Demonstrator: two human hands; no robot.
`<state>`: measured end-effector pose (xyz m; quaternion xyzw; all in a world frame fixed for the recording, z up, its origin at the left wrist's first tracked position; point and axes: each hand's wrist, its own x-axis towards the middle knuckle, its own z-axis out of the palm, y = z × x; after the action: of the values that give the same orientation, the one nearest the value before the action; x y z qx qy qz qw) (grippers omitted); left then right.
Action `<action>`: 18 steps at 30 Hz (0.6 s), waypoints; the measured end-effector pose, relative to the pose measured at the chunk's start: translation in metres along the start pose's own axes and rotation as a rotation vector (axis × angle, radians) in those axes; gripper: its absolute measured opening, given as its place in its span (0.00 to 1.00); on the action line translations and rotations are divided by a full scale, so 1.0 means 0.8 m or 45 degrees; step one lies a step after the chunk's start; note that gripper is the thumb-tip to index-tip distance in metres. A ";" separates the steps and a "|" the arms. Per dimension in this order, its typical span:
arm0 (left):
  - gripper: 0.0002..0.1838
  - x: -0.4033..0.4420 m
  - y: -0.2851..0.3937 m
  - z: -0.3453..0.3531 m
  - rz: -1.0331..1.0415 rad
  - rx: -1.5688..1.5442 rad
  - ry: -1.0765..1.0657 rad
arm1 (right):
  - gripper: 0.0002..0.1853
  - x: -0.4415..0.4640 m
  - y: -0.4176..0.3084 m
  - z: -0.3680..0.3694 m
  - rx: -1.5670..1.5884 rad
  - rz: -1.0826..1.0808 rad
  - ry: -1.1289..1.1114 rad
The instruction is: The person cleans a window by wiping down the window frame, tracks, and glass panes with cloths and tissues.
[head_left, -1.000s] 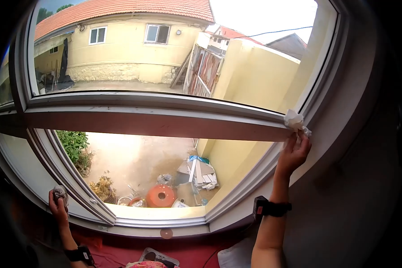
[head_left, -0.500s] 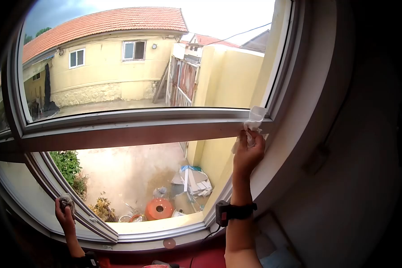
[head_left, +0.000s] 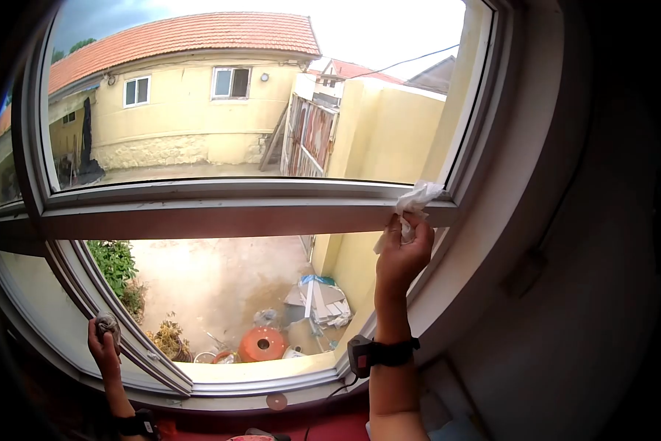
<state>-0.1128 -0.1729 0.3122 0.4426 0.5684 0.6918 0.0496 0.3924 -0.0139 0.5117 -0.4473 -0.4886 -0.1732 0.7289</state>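
Note:
My right hand (head_left: 404, 253) is raised to the right end of the window's horizontal crossbar (head_left: 257, 220). Its fingers are closed on a crumpled white tissue (head_left: 418, 197), whose upper part lies against the bar near the corner of the upper pane. Lower left, my left hand (head_left: 105, 356) grips a greyish, wadded cloth (head_left: 108, 326) beside the sliding sash frame (head_left: 135, 345). Each wrist carries a black strap with a small device.
Below the crossbar the window stands open onto a yard. Outside are an orange round object (head_left: 262, 344), a pile of boards (head_left: 319, 301), green plants (head_left: 113, 273) and a yellow building (head_left: 176, 117). The inner wall (head_left: 587, 294) runs along the right.
My right hand has slid slightly left along the crossbar with the tissue, which now folds over toward the right. My left hand stays about where it was, and the view has shifted a little.

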 end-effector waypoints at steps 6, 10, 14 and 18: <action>0.27 0.002 -0.008 -0.001 -0.153 -0.014 -0.135 | 0.08 0.006 -0.013 -0.009 -0.086 -0.072 -0.103; 0.24 -0.003 -0.003 0.012 -0.044 -0.028 -0.039 | 0.08 0.023 0.018 -0.010 -0.095 0.212 0.130; 0.18 0.000 0.013 0.030 0.074 0.079 -0.101 | 0.09 -0.046 -0.079 0.028 0.079 -0.476 -0.311; 0.16 0.008 0.026 0.047 0.115 0.151 -0.168 | 0.11 -0.038 -0.074 0.027 0.138 -0.539 -0.356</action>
<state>-0.0825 -0.1490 0.3319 0.5145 0.5834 0.6278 0.0294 0.3257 -0.0335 0.5163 -0.3150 -0.6760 -0.2319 0.6246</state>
